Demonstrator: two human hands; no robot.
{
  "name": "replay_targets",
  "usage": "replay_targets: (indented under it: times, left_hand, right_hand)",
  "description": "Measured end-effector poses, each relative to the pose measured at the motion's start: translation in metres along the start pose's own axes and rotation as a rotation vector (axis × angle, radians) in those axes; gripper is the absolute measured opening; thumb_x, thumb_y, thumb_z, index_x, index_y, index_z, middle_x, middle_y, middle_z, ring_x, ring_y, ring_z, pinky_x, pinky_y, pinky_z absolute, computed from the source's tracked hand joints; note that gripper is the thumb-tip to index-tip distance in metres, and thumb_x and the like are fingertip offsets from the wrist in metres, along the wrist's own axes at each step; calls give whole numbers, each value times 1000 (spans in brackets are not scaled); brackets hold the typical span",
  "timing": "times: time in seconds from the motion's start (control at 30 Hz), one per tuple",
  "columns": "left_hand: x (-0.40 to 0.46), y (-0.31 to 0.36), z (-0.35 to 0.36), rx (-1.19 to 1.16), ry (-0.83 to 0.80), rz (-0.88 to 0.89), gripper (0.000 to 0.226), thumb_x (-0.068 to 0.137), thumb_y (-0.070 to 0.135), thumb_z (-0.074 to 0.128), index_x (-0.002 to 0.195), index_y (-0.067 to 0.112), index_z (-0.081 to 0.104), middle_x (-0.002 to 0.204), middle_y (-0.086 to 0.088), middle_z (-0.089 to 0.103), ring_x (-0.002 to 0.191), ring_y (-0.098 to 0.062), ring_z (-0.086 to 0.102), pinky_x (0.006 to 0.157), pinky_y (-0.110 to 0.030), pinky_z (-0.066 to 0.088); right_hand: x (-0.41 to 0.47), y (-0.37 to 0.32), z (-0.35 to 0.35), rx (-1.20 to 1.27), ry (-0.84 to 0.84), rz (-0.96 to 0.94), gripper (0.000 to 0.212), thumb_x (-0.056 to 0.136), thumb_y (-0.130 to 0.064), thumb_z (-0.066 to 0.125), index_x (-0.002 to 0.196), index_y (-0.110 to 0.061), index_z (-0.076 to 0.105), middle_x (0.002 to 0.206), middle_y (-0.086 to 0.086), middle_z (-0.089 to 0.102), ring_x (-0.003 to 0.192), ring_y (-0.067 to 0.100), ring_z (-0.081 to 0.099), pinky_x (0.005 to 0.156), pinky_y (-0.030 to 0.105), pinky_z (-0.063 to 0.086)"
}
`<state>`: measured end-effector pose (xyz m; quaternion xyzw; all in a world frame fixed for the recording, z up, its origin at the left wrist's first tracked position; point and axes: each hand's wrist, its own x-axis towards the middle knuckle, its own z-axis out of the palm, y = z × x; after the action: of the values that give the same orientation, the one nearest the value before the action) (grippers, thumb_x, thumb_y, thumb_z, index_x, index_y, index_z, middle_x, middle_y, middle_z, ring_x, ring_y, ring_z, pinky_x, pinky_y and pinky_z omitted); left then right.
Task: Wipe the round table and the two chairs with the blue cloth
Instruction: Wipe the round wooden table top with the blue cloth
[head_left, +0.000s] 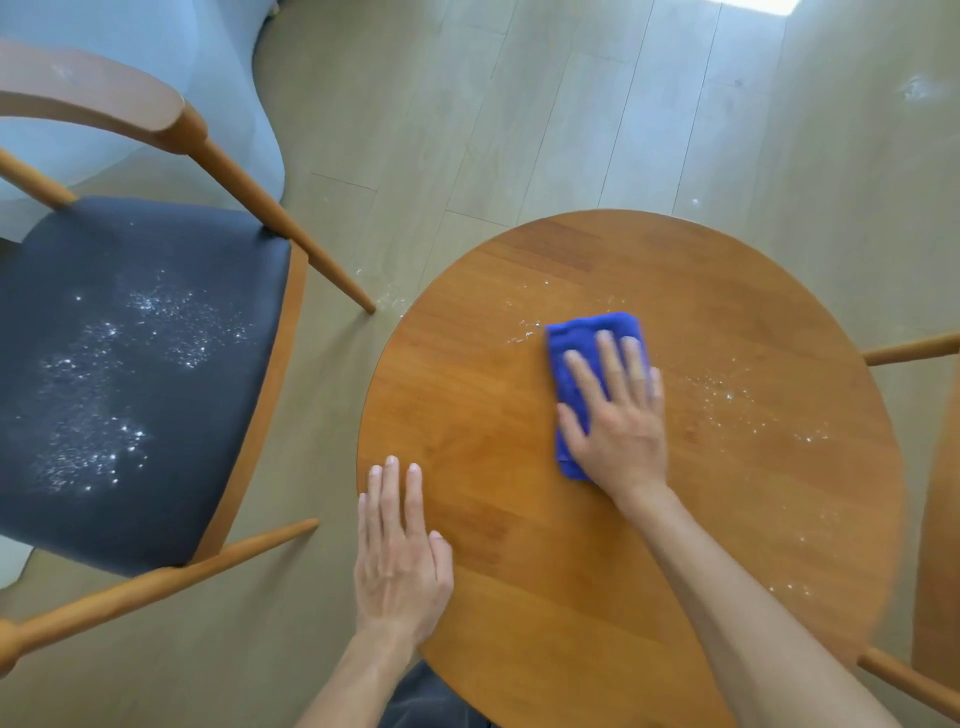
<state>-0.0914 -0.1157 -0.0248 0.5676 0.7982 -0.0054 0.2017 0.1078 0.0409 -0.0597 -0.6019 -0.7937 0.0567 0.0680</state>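
The round wooden table (727, 322) fills the lower right of the head view. White specks lie scattered on its top, mostly to the right of and above the cloth. A folded blue cloth (587, 332) lies flat near the table's middle. My right hand (618, 415) presses on it with straight, spread fingers. My left hand (400, 551) rests flat on the table's near left edge. At the left stands a wooden chair with a dark seat (135, 374) dusted with white specks. Only the wooden parts of the second chair (935, 519) show at the right edge.
Light wooden floor (519, 130) surrounds the table, with white specks near the chair leg and at the far right. A pale blue rounded piece of furniture (156, 47) stands behind the left chair.
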Motion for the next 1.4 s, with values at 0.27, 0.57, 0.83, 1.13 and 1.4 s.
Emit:
replay_targets:
  times: [0.27, 0.57, 0.83, 1.13, 1.4]
  left_hand:
    - [50, 31, 14, 65, -6, 190, 66, 89, 32, 32, 149, 6, 28, 157, -17, 20, 146, -33, 17, 115, -50, 25]
    - [65, 28, 39, 155, 50, 253, 67, 91, 32, 30, 150, 3, 20, 158, -21, 13, 146, -37, 13, 113, -56, 22]
    - [69, 32, 36, 159, 31, 243, 68, 91, 37, 32, 150, 5, 24, 158, -20, 13, 146, -36, 13, 113, -57, 20]
    - [68, 28, 41, 200, 58, 247, 70, 93, 45, 29, 152, 9, 18, 160, -17, 8, 147, -34, 6, 117, -55, 13]
    - [66, 27, 42, 196, 100, 259, 71, 92, 47, 28, 151, 8, 21, 159, -18, 11, 147, -35, 8, 117, -56, 13]
  right_hand:
    - [-45, -27, 7, -85, 50, 328, 61, 88, -36, 51, 145, -15, 44, 156, 17, 27, 145, 40, 21, 113, 60, 23]
    - [18, -46, 19, 24, 10, -354, 54, 92, -45, 51, 140, -21, 50, 155, 10, 33, 145, 33, 23, 111, 60, 27]
    - [73, -43, 25, 30, 51, -317, 54, 90, -44, 53, 140, -24, 51, 155, 11, 32, 145, 34, 24, 112, 60, 24]
    - [44, 40, 6, -44, 49, 5, 60, 87, -49, 52, 142, -26, 47, 157, 9, 29, 146, 33, 21, 113, 56, 26]
    - [-73, 121, -17, -123, 70, 645, 66, 86, -50, 53, 145, -23, 42, 158, 17, 20, 146, 40, 16, 109, 60, 25]
